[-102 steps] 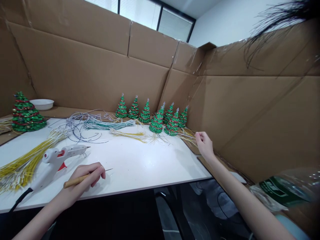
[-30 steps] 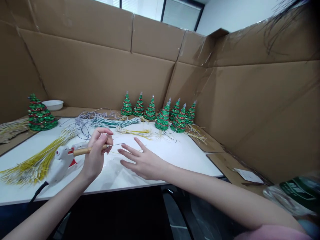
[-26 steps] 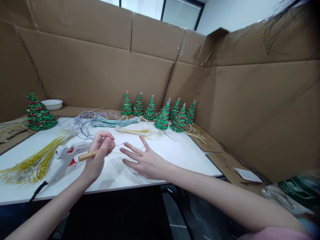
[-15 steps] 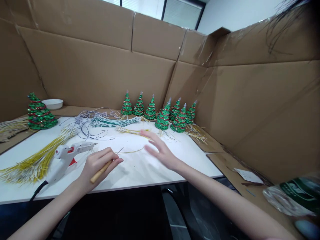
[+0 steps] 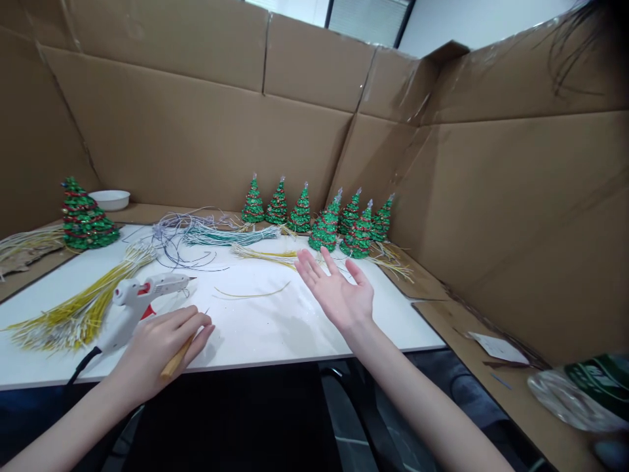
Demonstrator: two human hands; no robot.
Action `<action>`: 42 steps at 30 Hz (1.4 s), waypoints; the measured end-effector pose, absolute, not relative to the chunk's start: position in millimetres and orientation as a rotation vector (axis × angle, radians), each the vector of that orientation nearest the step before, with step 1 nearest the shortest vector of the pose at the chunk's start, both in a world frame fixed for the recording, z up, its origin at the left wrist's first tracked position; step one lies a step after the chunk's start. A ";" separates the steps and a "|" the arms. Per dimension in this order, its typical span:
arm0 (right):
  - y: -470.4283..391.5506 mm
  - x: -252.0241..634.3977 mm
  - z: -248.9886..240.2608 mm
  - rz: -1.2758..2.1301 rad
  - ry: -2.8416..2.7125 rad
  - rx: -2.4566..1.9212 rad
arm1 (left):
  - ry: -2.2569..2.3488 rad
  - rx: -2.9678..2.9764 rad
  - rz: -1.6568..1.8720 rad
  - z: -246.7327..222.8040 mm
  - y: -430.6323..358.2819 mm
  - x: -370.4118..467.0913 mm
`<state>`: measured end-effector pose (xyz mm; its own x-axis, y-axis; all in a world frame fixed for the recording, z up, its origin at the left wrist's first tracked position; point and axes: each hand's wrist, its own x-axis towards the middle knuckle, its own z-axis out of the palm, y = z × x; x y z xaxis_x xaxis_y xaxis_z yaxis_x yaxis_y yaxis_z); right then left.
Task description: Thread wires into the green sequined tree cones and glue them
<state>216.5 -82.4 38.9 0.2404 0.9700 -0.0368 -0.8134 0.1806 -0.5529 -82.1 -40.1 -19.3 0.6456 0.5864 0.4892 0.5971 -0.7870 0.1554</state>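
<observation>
My left hand (image 5: pixel 164 344) is closed round a wooden-handled awl (image 5: pixel 177 359), whose thin metal tip shows just past the fingertips. My right hand (image 5: pixel 339 292) is raised over the white board with its palm turned up and fingers spread, holding nothing. Between the two hands, a single thin yellow strand (image 5: pixel 253 295) lies slightly curved on the board. A white hot glue gun (image 5: pixel 140 298) with a red trigger stands close to my left hand. Behind my right hand are several small green tinsel Christmas trees (image 5: pixel 324 226).
Bundles of yellow strands (image 5: pixel 93 301) and green strands (image 5: pixel 230 236) lie on the white board (image 5: pixel 255 337), with tangled purple strands (image 5: pixel 171 233) between. A larger tree (image 5: pixel 87 219) and a white bowl (image 5: pixel 112 200) stand at left. Cardboard walls (image 5: pixel 196 131) enclose the workspace.
My right hand has turned palm up and shifted right, away from the yellow strand. My left hand has drawn back left and down with the awl. The view has shifted slightly.
</observation>
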 end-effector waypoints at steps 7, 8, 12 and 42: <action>-69.5 222.5 36.4 1.312 -0.209 -0.552 | -1.112 -2.775 -0.754 -26.2 -38.9 -91.4; -66.1 225.2 36.3 1.306 -0.197 -0.574 | -1.114 -2.789 -0.721 -27.3 -38.2 -92.8; -53.7 235.5 39.8 1.264 -0.195 -0.664 | -1.156 -2.831 -0.614 -32.0 -34.5 -96.8; -40.6 237.1 41.0 1.246 -0.251 -0.832 | -1.342 -2.873 -0.008 -2.2 -36.1 -69.9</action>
<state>237.1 -40.6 41.0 0.3363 0.9050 -0.2606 -0.7330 0.0777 -0.6758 -69.9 -36.1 -2.2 0.6417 0.7669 -0.0079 0.7668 -0.6413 0.0291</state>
